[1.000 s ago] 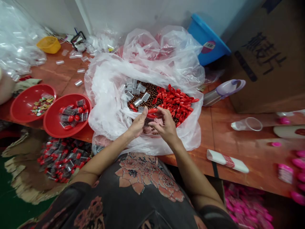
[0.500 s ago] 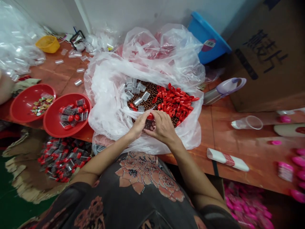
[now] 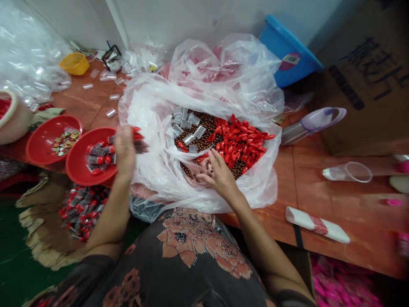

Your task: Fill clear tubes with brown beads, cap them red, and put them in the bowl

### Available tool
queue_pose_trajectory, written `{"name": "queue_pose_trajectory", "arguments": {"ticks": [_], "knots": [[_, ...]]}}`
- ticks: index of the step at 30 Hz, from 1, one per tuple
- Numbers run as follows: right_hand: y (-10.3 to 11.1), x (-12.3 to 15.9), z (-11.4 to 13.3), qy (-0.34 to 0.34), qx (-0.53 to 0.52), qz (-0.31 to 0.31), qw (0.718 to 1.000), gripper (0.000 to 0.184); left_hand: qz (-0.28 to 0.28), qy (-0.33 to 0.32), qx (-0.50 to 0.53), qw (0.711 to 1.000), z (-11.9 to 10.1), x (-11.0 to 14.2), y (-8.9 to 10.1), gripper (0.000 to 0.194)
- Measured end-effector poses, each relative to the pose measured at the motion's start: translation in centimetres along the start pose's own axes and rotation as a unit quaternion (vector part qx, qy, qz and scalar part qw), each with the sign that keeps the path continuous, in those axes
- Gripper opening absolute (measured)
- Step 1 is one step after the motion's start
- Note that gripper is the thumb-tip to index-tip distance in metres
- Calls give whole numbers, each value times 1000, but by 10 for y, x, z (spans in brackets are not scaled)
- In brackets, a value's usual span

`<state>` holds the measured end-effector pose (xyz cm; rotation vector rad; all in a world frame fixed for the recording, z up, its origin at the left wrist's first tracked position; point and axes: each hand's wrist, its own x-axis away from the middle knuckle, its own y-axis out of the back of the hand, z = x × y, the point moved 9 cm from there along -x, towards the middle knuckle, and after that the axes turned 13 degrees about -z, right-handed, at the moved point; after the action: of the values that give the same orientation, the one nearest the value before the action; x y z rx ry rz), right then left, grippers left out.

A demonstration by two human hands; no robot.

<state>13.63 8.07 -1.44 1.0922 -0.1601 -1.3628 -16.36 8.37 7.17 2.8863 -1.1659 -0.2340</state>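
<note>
On the orange wooden table (image 3: 335,213), a clear plastic bag (image 3: 147,115) holds brown beads (image 3: 204,132) and red plastic pieces (image 3: 239,145)! The right hand (image 3: 217,175) sits open among them, while the left hand (image 3: 124,149) clutches a blurred red cluster (image 3: 136,138) over a round red bowl (image 3: 75,168).

At the far right, a blue plastic tub (image 3: 289,53) sits beside a cardboard box (image 3: 361,85) printed with black characters. The wood tabletop (image 3: 271,192) carries a yellow basket (image 3: 74,64) far left; a lilac-topped bottle (image 3: 313,125), clear plastic cup (image 3: 348,172) and white-and-red paper roll (image 3: 316,224) lie right. Pink pieces (image 3: 341,281) heap below, near right.
</note>
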Motion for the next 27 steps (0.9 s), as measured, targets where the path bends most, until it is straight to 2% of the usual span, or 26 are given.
{"name": "queue_pose_trajectory", "arguments": {"ticks": [2, 3, 5, 7, 10, 14, 17, 21, 27], "knots": [[4, 6, -26, -42, -1, -7, 999, 66, -64, -64, -61, 994, -15, -44, 41, 20], [5, 8, -36, -56, -3, -7, 998, 59, -73, -56, -75, 993, -13, -61, 54, 15], [7, 12, -46, -64, -15, -1, 998, 49, -80, 6, -72, 994, -4, -79, 70, 10], [7, 9, -42, -52, -41, 2, 998, 47, -61, 87, -44, 993, 8, -76, 70, 11], [2, -6, -18, -38, -80, -11, 996, 56, -23, 123, -22, 992, 10, -51, 46, 19], [0, -37, 56, 64, -119, -17, 991, 78, 141, 215, 85, 963, 16, 14, -30, 31], [2, -57, 95, 131, -118, -19, 984, 92, 217, 252, 104, 937, 18, 61, -71, 31], [2, -65, 93, 138, -64, -2, 988, 87, 229, 231, 98, 940, 22, 88, -92, 30], [9, -55, 83, 150, -19, -4, 989, 76, 207, 202, 70, 955, 29, 95, -101, 28]]}}
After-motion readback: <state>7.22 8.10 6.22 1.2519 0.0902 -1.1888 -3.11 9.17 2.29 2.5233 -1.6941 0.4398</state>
